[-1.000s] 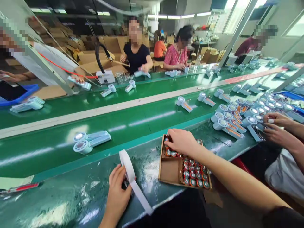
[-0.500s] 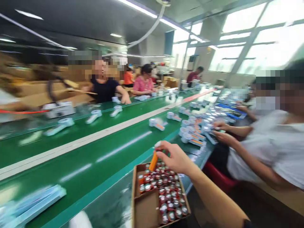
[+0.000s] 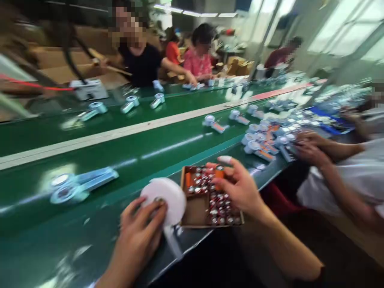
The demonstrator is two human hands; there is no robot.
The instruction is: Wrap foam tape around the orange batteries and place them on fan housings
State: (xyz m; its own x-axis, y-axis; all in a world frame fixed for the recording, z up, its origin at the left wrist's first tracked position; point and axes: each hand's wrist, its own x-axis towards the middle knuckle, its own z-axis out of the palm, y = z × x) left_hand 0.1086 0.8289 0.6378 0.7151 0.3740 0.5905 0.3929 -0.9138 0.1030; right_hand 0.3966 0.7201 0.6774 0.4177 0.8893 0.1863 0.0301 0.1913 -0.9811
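My left hand curls over a white round disc, its fingertips near the middle. A pale strip or handle extends below the disc; I cannot tell whether they are joined. Just right of it, a cardboard box contains many upright cylindrical batteries with silvery ends and red or orange sides. Above the box's far right part, my right hand, with a white cover on one fingertip, pinches an orange battery. The front left part of the box shows bare cardboard.
A green conveyor belt runs alongside, carrying light-blue round-headed devices with handles. More such devices lie in a pile at the right. A co-worker's hands work beside that pile. Other people sit across the belt.
My left hand has come into view on the white disc. My view has tilted down. The right hand still holds an orange battery over the box, now held lower among the others.
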